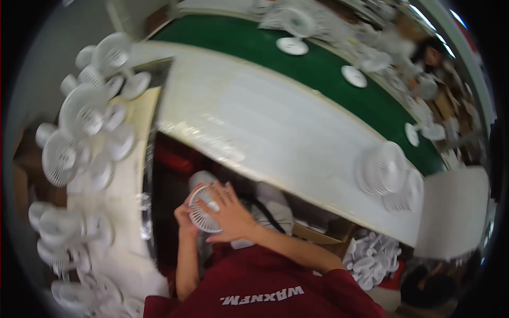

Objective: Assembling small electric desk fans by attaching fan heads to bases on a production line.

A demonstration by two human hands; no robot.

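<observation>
A small white desk fan (204,217) with a round, ribbed grille is held in front of my lap, its grille tilted up. My left hand (184,215) grips it at the left rim, with part of its fingers hidden behind the fan. Across the front of the grille lies my right hand (232,214), its fingers spread towards the top rim and its thumb by the lower edge. Both hands hold the fan between them. What is behind the grille is mostly hidden by my hands.
Several white fans (85,111) stand on the side table (127,212) at left. The white worktop (254,111) bears stacked grilles (384,167) at right. Beyond runs a green conveyor belt (328,63) with fans. White parts (374,259) are heaped low at right. A person (430,57) sits far right.
</observation>
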